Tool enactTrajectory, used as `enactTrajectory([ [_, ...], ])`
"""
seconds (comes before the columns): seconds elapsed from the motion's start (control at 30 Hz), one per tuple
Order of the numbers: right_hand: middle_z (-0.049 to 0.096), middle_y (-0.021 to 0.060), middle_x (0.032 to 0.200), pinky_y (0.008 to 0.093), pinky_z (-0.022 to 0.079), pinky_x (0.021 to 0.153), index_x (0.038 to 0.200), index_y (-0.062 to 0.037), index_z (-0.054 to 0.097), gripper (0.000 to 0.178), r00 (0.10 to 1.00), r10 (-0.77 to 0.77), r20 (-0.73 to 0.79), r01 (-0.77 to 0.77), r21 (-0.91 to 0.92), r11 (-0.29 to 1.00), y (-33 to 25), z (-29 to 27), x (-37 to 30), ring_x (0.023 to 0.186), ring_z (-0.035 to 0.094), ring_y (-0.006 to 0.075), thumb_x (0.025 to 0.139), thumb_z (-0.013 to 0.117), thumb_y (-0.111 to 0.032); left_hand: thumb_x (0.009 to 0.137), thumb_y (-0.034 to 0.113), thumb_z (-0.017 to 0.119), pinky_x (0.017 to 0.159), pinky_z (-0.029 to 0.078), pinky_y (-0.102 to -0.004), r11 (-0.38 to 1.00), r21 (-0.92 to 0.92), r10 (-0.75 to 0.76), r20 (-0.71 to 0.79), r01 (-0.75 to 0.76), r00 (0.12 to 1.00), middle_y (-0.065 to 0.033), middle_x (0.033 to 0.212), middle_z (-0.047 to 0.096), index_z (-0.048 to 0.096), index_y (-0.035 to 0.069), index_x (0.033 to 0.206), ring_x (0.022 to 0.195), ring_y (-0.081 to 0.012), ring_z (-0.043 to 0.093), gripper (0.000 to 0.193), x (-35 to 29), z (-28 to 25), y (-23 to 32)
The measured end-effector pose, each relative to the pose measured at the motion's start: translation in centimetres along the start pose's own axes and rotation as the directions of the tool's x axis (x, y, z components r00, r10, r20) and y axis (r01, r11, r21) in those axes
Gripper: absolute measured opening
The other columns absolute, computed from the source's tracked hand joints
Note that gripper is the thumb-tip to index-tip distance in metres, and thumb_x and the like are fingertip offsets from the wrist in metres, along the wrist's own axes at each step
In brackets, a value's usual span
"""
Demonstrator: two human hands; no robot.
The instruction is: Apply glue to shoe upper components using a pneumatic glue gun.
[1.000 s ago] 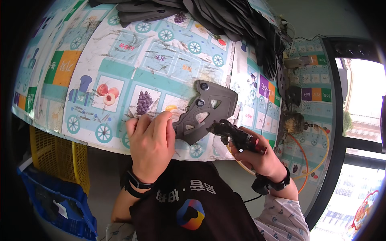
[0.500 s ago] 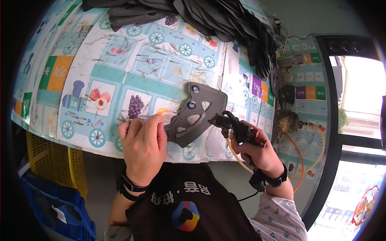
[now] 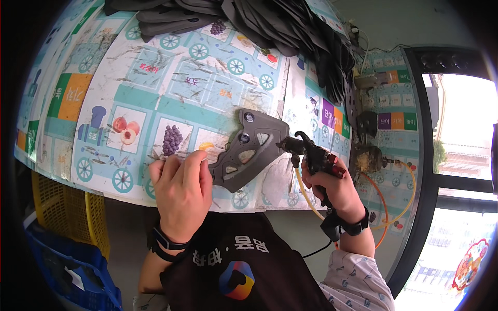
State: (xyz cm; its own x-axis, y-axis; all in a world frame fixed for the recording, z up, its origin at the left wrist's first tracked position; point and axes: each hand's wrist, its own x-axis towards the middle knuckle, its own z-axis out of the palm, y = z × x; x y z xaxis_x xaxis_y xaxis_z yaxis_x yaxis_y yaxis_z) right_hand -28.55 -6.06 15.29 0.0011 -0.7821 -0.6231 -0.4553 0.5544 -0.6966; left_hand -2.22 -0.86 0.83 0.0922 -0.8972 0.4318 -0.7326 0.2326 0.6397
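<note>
A dark grey moulded piece [image 3: 259, 150] lies at a slant near the table's front edge. It has two round dark spots toward its far end and several pale patches, openings or recesses, I cannot tell which. My left hand [image 3: 182, 194] is closed at its lower left end, fingertips on the edge and thumb mostly hidden. In my right hand [image 3: 340, 192] is a dark, stained spray gun [image 3: 316, 158] with a red part at its back. Its nozzle points left, just off the piece's right edge. A yellow hose [image 3: 306, 194] runs down from the gun.
Dark grey pieces are heaped [image 3: 264, 26] along the far side of the table [image 3: 124, 98], which has a stained printed covering. Yellow [image 3: 70, 212] and blue [image 3: 67, 264] crates stand below at left. At right are an orange hose [image 3: 381, 207] and a window frame [image 3: 423, 207].
The spray gun in my right hand has moved slightly right and away from me, off the grey piece's edge. My left hand stays at the piece's lower left end.
</note>
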Motion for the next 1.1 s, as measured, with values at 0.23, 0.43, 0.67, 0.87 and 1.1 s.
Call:
enactTrajectory([
  [0.23,0.063,-0.0011,0.083,0.0228,0.033,0.051,0.111,-0.0013,0.063,0.03,0.999,-0.032,0.036,0.031,0.026,0.999,0.2,0.0,0.6,0.059,0.046,0.0036,0.081,0.058,0.003,0.088,0.0,0.072,0.08,0.04,-0.0416,1.0,-0.004,-0.004,0.003,0.004,1.0,-0.0071,0.079,0.064,0.064,0.005,0.112,0.076,-0.0272,0.057,0.026,0.0,0.0,0.0],
  [0.43,0.063,-0.0003,0.086,0.0218,0.036,0.055,0.111,0.0002,0.063,0.03,0.999,-0.025,0.041,0.026,-0.022,0.999,-0.9,0.5,0.5,0.067,0.05,0.0041,0.081,0.059,0.003,0.088,0.0,0.073,0.079,0.04,-0.0419,1.0,-0.008,-0.001,0.003,0.001,1.0,-0.007,0.079,0.064,0.064,0.005,0.112,0.075,-0.0272,0.057,0.026,0.1,-0.1,0.0],
  [0.67,0.062,-0.0001,0.085,0.0227,0.039,0.058,0.111,0.0004,0.063,0.03,0.997,-0.06,0.053,0.062,-0.035,0.997,-1.7,1.7,0.5,0.067,0.049,0.0048,0.082,0.062,0.002,0.086,-0.001,0.073,0.079,0.04,-0.0422,1.0,-0.019,-0.003,-0.001,0.003,1.0,-0.007,0.079,0.064,0.064,0.005,0.111,0.075,-0.027,0.057,0.028,0.1,-0.1,-0.1],
  [0.87,0.063,-0.0001,0.085,0.0225,0.039,0.057,0.118,0.0002,0.063,0.035,0.996,-0.018,0.087,0.022,-0.047,0.999,-1.9,1.9,0.6,0.065,0.05,0.0049,0.083,0.062,0.002,0.086,-0.001,0.074,0.08,0.041,-0.0421,1.0,-0.029,-0.004,-0.001,0.004,1.0,-0.0072,0.08,0.064,0.064,0.005,0.111,0.076,-0.0271,0.057,0.028,0.1,-0.1,-0.1],
  [1.1,0.065,-0.0002,0.089,0.0222,0.04,0.059,0.126,0.0005,0.063,0.043,0.995,-0.025,0.098,0.031,-0.063,0.998,-1.7,2.1,0.0,0.069,0.053,0.0048,0.083,0.064,0.001,0.085,-0.001,0.073,0.081,0.041,-0.042,0.999,-0.032,-0.001,0.004,0.001,1.0,-0.0073,0.082,0.065,0.064,0.005,0.111,0.076,-0.0272,0.057,0.028,0.0,-0.2,-0.2],
])
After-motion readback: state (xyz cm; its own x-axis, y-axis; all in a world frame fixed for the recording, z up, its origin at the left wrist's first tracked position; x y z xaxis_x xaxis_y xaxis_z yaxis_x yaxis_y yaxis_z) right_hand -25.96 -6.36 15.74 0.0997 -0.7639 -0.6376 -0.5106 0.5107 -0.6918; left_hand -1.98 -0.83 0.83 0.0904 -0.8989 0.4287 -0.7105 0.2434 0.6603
